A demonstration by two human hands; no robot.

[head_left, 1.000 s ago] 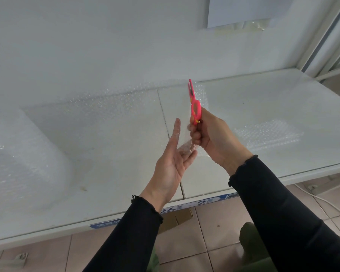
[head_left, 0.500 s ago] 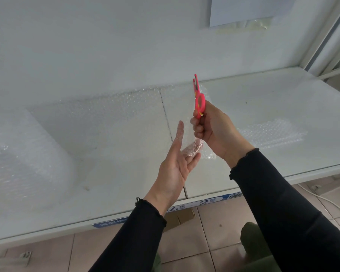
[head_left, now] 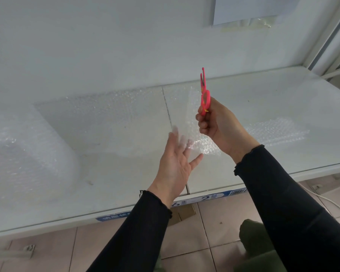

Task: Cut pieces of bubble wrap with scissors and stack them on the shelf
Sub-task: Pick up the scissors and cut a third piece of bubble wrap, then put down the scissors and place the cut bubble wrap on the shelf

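left hand (head_left: 175,165) has dropped away from the right hand (head_left: 218,126), grip spread, fingertips against the bubble wrap piece (head_left: 190,118) above the shelf (head_left: 116,173). right grip curls round pink scissors (head_left: 204,95), tips up. beyond, a cut stack (head_left: 277,132) lies on the shelf.

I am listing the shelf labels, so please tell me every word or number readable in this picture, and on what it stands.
"6": blue label strip on the front edge of the shelf.
"2": same strip, further right.
Small characters beside both digits, and white text on the strip's left part: too blurred to read.
Scissors: no readable text.
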